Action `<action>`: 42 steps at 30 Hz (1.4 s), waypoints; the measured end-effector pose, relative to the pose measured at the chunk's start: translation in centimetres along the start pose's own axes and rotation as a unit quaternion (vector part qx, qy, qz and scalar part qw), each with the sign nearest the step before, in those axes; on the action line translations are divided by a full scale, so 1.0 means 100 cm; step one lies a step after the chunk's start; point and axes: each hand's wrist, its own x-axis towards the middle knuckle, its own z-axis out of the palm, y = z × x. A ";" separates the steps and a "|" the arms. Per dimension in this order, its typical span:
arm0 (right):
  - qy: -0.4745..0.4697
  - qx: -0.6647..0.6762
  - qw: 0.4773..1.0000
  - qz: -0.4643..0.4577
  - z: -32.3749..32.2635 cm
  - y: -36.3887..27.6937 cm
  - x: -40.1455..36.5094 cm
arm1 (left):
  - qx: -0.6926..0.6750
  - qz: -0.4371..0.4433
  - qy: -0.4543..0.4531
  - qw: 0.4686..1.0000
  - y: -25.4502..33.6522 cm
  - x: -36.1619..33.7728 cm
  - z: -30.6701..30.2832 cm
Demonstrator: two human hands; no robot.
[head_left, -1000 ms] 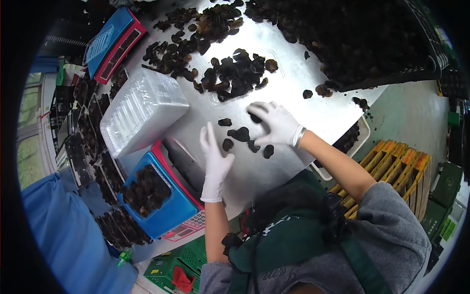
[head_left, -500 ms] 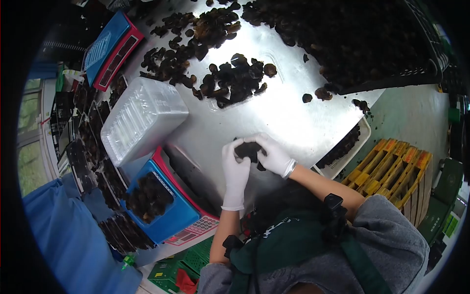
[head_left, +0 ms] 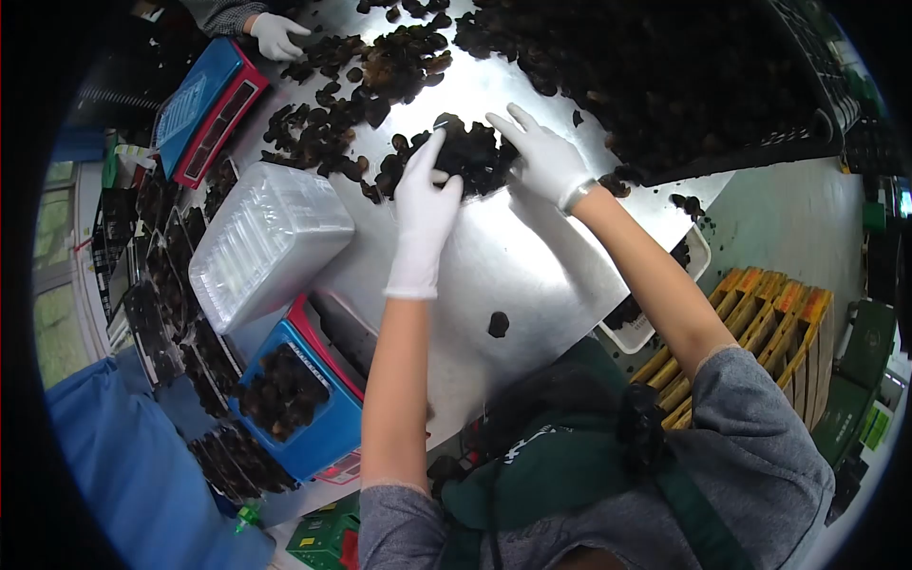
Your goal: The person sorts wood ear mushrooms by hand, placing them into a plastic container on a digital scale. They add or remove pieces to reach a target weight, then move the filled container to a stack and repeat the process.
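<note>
My two hands wear white gloves and reach to the far side of the steel table (head_left: 532, 256). My left hand (head_left: 425, 204) and my right hand (head_left: 541, 157) flank a heap of dark mushrooms (head_left: 467, 152), which lies in a shallow clear tray. The fingers of both hands are spread, touching the heap from either side. One single dark mushroom piece (head_left: 498, 324) lies alone on the table near me.
A stack of clear trays (head_left: 271, 242) lies left of my arm, beside a blue scale (head_left: 328, 432) bearing mushrooms. Another person's gloved hand (head_left: 275, 33) works by a second scale (head_left: 204, 95). A black crate (head_left: 826, 123) of mushrooms stands at right, above yellow pallets (head_left: 760, 332).
My hands gathered loose mushrooms near the table's front edge, cupped them together, then carried them forward to the heap in the clear tray. One piece stayed behind on the table.
</note>
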 end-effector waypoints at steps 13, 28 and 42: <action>-0.142 0.171 0.919 -0.326 0.097 -0.038 -0.149 | -0.161 -0.177 0.167 0.957 -0.065 -0.203 -0.025; -0.011 0.095 0.948 -0.303 0.093 -0.134 -0.055 | -0.334 -0.171 0.230 0.898 0.004 -0.319 -0.063; 0.057 0.151 0.952 -0.261 0.088 -0.340 -0.131 | 0.184 0.081 0.364 0.909 -0.079 -0.345 -0.305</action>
